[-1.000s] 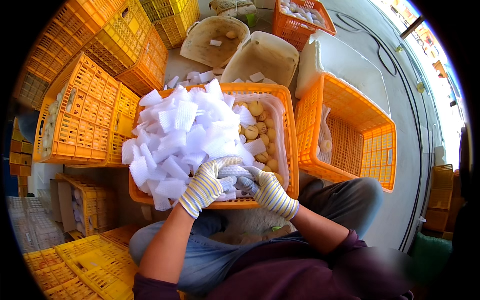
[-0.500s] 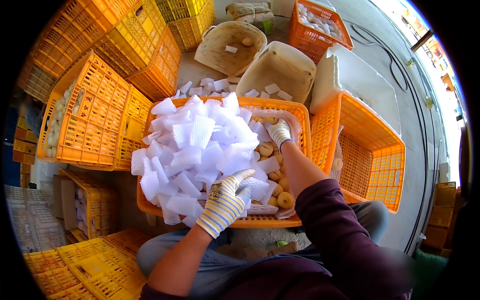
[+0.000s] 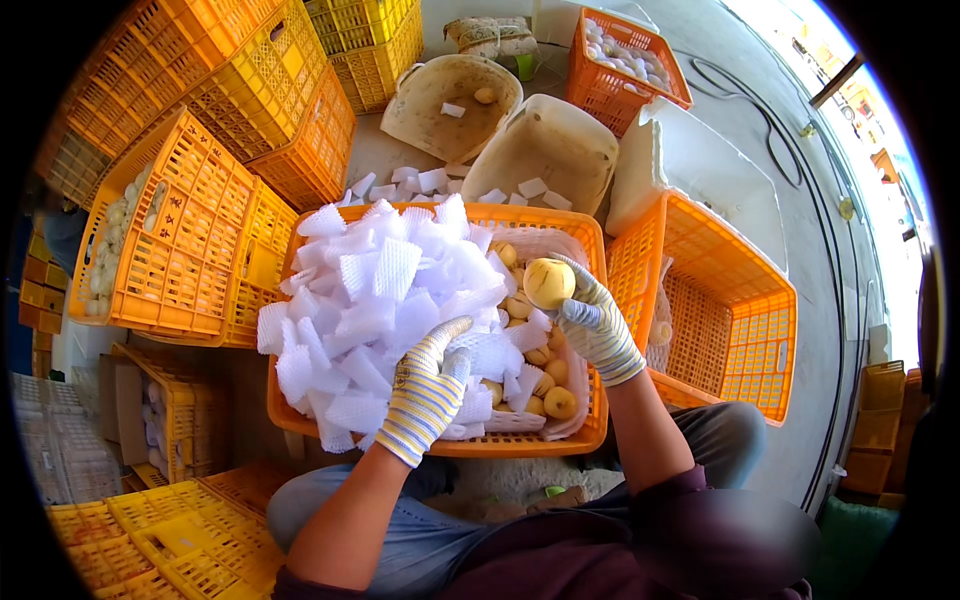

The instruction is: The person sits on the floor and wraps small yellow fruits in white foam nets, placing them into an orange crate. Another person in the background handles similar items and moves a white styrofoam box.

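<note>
My right hand [image 3: 600, 325], in a striped knit glove, grips a round yellow fruit [image 3: 549, 284] above the right side of a shallow orange basket [image 3: 440, 446]. My left hand [image 3: 425, 385], gloved alike, rests at the near edge of a heap of white foam net sleeves [image 3: 390, 275]. Its forefinger and thumb are stretched out and slightly apart; the other fingers are partly hidden, and I see nothing held. Several more yellow fruits [image 3: 560, 402] lie in the basket's right part, with loose foam sleeves over some of them.
Orange and yellow crates [image 3: 190, 235] stack up on the left, some filled with foam-wrapped fruit. An orange crate [image 3: 770, 350] lies tilted at the right, beside a white foam box [image 3: 700, 170]. Beyond the basket stand two worn beige tubs [image 3: 550, 150] and a filled orange crate [image 3: 620, 95].
My right hand has come up out of the basket's far right corner and toward me, now with a yellow fruit in it. My left hand has shifted only slightly left.
</note>
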Tool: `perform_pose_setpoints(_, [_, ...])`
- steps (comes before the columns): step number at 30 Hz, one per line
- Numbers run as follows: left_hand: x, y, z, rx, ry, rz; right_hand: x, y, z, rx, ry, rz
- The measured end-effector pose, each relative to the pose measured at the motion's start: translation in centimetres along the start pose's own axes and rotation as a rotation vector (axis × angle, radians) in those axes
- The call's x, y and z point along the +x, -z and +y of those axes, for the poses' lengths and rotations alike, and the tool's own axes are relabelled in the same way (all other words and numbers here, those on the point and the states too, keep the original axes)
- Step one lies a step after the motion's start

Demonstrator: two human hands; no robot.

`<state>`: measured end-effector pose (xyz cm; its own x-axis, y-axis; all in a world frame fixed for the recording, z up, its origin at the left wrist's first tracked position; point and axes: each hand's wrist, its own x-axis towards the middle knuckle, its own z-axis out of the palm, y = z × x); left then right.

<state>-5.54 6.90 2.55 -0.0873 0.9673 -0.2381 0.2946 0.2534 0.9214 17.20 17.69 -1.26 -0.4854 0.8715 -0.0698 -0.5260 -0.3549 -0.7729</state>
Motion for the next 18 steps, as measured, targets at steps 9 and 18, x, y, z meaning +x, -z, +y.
perform_pose_setpoints(9, [-0.8, -0.7, 1.9, -0.427, 0.042, -0.112, -4.1, -6.0, -2.3, -0.492, 0.032, -0.023])
perform_pose_setpoints(18, [-1.3, -0.8, 1.6, -0.510, 0.180, -0.215, -6.0, -6.8, -0.9, -0.901, 0.178, -0.079])
